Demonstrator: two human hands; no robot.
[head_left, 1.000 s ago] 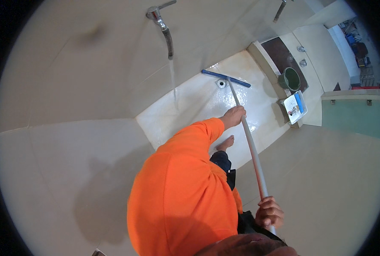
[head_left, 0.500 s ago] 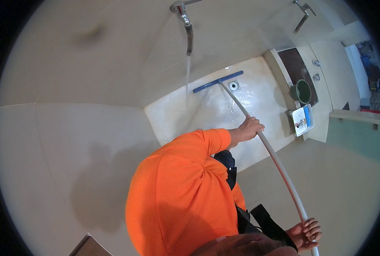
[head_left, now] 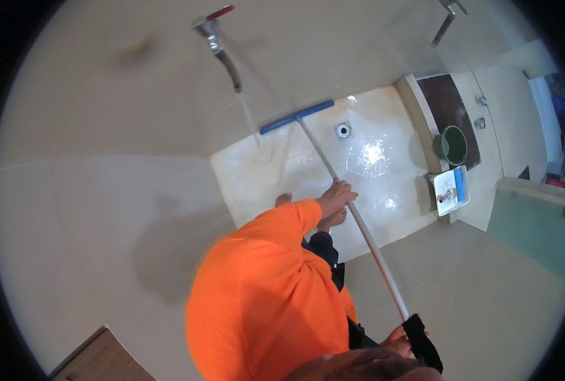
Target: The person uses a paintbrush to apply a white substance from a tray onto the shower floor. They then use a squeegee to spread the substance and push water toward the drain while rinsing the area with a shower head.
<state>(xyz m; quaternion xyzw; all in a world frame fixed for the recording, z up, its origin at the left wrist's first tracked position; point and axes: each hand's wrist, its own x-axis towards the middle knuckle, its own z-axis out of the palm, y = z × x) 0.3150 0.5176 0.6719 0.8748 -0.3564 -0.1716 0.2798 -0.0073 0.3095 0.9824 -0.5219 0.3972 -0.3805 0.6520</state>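
A floor squeegee with a long pale handle [head_left: 375, 252] and a blue blade [head_left: 297, 117] slants across the wet white floor [head_left: 384, 184]. Its blade lies along the foot of the wall, left of a round floor drain [head_left: 343, 131]. My left hand [head_left: 338, 197] is closed around the middle of the handle. Lower down, my right hand [head_left: 399, 343] grips the handle's upper end, partly hidden by a black strap [head_left: 422, 343]. From a wall tap [head_left: 207, 37] with a flexible spout, water runs down near the blade's left end. My bare feet [head_left: 334, 219] stand on the floor.
On the right, a low ledge [head_left: 422, 117] borders the wet floor. A green bucket [head_left: 451, 146] and a white tray [head_left: 445, 198] holding a blue item stand there. A second tap [head_left: 446, 25] is on the wall. A brown wooden edge [head_left: 101, 359] shows at lower left.
The squeegee blade has shifted left along the wall, away from the drain. Both hands have moved left with the handle. My feet have come into view, and the tap appears farther left.
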